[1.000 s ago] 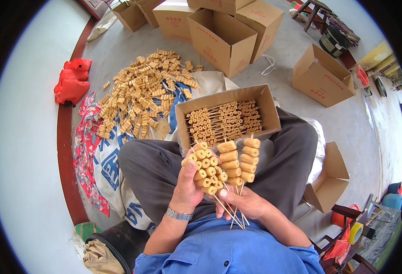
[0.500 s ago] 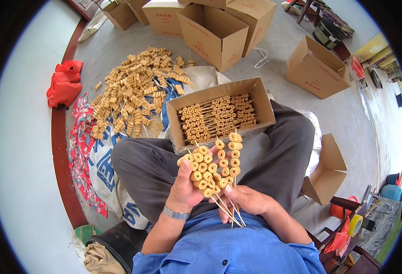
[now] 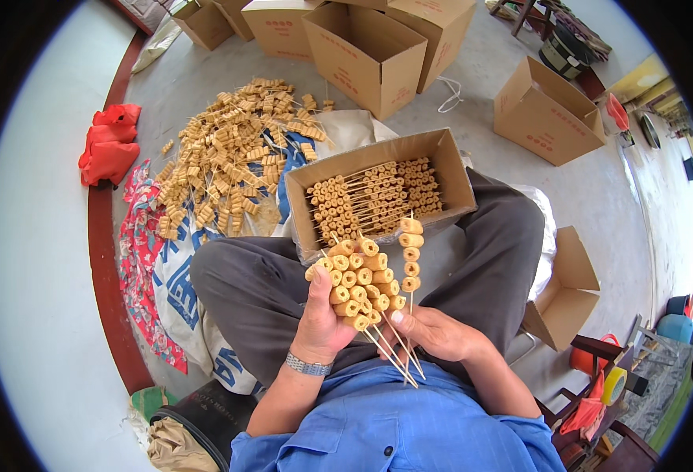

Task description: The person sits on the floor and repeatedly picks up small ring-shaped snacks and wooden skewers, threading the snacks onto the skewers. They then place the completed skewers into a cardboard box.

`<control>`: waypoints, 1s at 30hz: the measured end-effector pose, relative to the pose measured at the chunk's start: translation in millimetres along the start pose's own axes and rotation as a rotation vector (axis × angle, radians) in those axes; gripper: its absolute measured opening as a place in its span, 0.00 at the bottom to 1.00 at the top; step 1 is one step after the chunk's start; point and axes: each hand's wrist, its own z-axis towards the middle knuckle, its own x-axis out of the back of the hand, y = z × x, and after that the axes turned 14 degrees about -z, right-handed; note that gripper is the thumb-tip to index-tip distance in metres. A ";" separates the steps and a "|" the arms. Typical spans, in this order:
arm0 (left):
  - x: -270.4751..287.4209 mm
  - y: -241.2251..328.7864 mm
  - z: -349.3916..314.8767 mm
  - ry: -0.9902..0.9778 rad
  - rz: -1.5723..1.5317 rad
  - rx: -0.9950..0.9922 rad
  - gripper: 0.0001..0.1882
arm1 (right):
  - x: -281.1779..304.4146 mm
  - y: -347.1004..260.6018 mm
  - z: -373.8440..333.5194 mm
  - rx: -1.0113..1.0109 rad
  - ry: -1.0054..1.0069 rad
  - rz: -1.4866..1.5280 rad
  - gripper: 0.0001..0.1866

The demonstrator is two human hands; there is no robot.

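Now your left hand (image 3: 323, 324) clamped on wooden skewers of golden tubular rolls (image 3: 357, 278), your right hand (image 3: 443, 334) likewise on another skewer (image 3: 411, 253) alongside.

Got two bare hands, left (image 3: 321, 321) and right (image 3: 438, 334), one silver metal-link wristband (image 3: 309, 365), one lone pale wooden skewer (image 3: 411, 301) with five golden hollow rolls (image 3: 412, 254), one overlapping bunch of similar skewers (image 3: 354, 283), one brown cardboard box (image 3: 456, 177) packed with more, two open boxes (image 3: 547, 126) off right, plus one honestly uncountable skewer heap (image 3: 224, 157).

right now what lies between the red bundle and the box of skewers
In the head view, a heap of skewers, then some blue sheeting.
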 end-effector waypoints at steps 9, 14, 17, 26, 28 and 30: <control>-23.8 -0.8 5.8 0.030 0.160 0.003 0.43 | 13.4 -11.2 -2.0 -0.074 -0.033 -0.214 0.33; -27.2 9.3 7.7 0.039 0.118 -0.058 0.43 | 23.3 -10.9 -5.3 0.049 0.222 -0.191 0.30; -8.8 20.0 7.9 0.003 0.027 -0.062 0.46 | 33.1 -30.7 -14.9 -0.048 0.105 -0.175 0.29; -20.3 13.4 11.2 0.010 -0.090 -0.098 0.50 | 11.2 -10.6 -2.8 -0.017 0.669 -0.971 0.17; -25.0 15.2 10.0 0.060 -0.058 -0.132 0.49 | 2.6 -17.7 -2.4 -0.051 0.637 -1.051 0.14; -16.3 14.4 10.4 0.050 -0.082 -0.142 0.46 | -3.1 -20.8 0.0 -0.039 0.601 -1.050 0.13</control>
